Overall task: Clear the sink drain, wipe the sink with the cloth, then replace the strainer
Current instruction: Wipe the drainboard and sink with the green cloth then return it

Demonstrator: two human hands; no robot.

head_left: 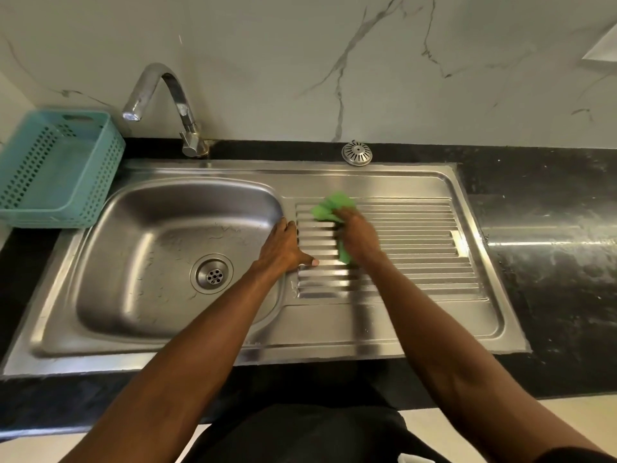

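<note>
A steel sink (140,208) has a round drain (212,274) with bare holes in the basin floor. The domed metal strainer (357,153) lies on the black counter behind the ribbed drainboard (417,248). My right hand (359,237) grips a bunched green cloth (330,205) and holds it against the ribs at the drainboard's left end. My left hand (285,247) rests flat on the ridge between basin and drainboard, fingers straight, thumb out to the right.
A curved chrome tap (167,101) stands behind the basin. A teal plastic basket (56,168) sits on the counter at the far left. Black stone counter (551,262) runs to the right of the sink, with a marble wall behind.
</note>
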